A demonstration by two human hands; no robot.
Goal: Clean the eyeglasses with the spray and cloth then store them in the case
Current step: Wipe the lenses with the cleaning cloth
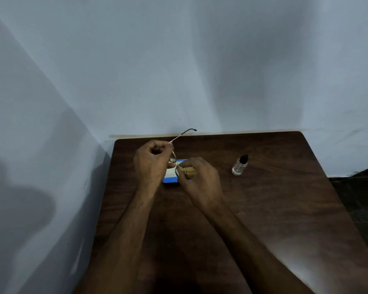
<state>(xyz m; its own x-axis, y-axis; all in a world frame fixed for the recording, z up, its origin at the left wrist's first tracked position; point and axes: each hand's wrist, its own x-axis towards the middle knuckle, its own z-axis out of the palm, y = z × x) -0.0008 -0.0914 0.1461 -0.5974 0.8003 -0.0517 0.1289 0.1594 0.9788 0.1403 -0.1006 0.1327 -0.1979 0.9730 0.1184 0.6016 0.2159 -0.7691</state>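
Head camera, looking down: my two bare forearms reach across the dark wooden table (263, 209) toward its far half. My right hand (200, 179) pinches a folded yellow cloth (189, 169) between thumb and fingers and presses it to one lens of the thin metal-framed eyeglasses (178, 136). My left hand (151, 162), fingers curled tight, grips the frame on the other side, and one temple juts up and away toward the wall. Both hands work over the flat blue rectangular case (170, 180), which looks open, its pale lining showing between them. Whether the glasses touch it I cannot tell. Off to the right, apart from my hands, the small clear spray bottle with a black cap (239, 165) stands upright. Beyond the table's far edge rises the pale blue-grey wall (200, 71).

By my reading, the wiping is under way and the storing is not yet begun. The risk lies in the frame: it is slender, and rubbing hard against my left hand's grip could twist the bridge or splay the free temple. A slip of the cloth would put my bare fingertips on the lens and smear it. A wide sweep of my right arm could topple the bottle.
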